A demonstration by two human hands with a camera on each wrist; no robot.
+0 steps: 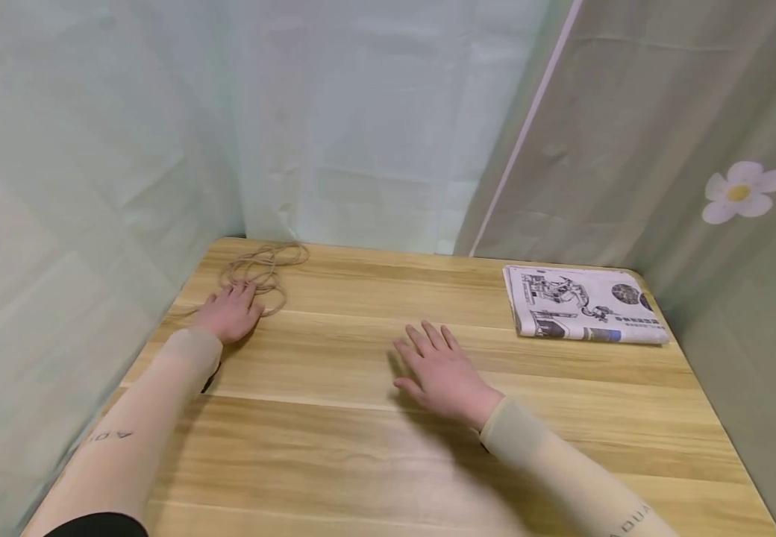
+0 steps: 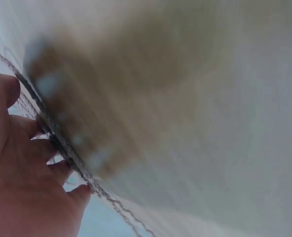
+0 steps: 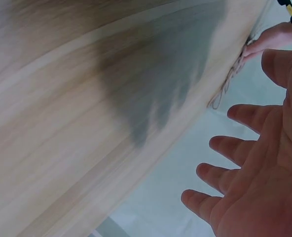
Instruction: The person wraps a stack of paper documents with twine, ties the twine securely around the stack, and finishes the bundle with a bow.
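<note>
A loose coil of thin brown twine (image 1: 262, 268) lies at the far left corner of the wooden table (image 1: 361, 432). My left hand (image 1: 230, 312) lies flat with straight fingers, its fingertips on the near edge of the coil; the left wrist view shows the fingers (image 2: 22, 148) against strands of the twine (image 2: 57, 138). My right hand (image 1: 443, 369) hovers open, fingers spread, just above the middle of the table and holds nothing; in the right wrist view its palm (image 3: 264, 163) faces the tabletop. A folded newspaper (image 1: 583, 304) lies at the far right.
Pale green cloth walls (image 1: 374, 127) close the table in at the back and on both sides; the right one carries white flower prints (image 1: 740, 192). The table's front edge is out of view below.
</note>
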